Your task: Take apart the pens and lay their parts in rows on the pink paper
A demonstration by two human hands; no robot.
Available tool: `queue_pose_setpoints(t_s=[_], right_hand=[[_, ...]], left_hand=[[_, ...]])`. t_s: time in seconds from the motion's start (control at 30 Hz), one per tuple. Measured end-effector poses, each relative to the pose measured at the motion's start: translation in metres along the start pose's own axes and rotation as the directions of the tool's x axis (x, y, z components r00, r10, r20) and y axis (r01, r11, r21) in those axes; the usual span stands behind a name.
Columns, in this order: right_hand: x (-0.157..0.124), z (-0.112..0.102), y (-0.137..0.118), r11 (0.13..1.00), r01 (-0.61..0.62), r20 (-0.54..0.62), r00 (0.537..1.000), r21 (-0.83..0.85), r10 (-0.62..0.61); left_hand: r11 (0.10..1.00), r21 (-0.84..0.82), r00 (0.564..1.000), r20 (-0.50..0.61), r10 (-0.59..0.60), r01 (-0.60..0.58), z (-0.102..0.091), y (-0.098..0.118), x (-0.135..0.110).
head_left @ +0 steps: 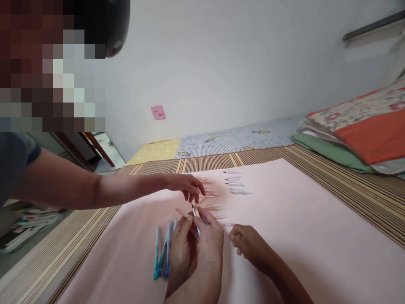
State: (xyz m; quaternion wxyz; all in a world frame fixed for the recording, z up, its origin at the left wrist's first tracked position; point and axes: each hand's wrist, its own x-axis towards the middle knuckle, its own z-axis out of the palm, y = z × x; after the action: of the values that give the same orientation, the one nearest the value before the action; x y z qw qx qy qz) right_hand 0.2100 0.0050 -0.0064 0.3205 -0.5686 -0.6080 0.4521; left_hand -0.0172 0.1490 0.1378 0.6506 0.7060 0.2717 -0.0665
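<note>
My left hand (182,247) is closed, thumb pressed against its fingers. A pale, slim piece (181,212) juts up and left from its pinch; I cannot make out what it is. Close against it, my right hand (209,236) is closed on a slim pen (195,211) with a dark tip pointing up. Just left of my hands lie several blue and teal pens (157,249). Beyond them, rows of pens with pinkish and orange parts (212,207) and grey-white pens with dark tips (238,184) lie on the pink sheet (310,223).
Another person's hand (188,185) reaches over the pens from the left. A further person's curled hand (245,240) rests at the right. The sheet lies on a striped mat (344,181). Folded bedding (363,126) sits at the back right, by a white wall (221,63).
</note>
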Motion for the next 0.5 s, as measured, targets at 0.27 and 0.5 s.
queue_pose_setpoints(t_s=[0.27, 0.5], right_hand=[[0.0, 0.003, -0.004, 0.998, 0.031, 0.009, 0.999, 0.048, -0.031], [0.0, -0.001, -0.007, 0.998, 0.055, -0.026, 0.998, 0.037, -0.054]], left_hand=[[0.972, 0.235, 0.98, 0.19, -0.057, 0.011, -0.026, 0.03, -0.004], [1.0, 0.01, 1.0, 0.015, 0.011, -0.011, -0.018, 0.013, 0.002]])
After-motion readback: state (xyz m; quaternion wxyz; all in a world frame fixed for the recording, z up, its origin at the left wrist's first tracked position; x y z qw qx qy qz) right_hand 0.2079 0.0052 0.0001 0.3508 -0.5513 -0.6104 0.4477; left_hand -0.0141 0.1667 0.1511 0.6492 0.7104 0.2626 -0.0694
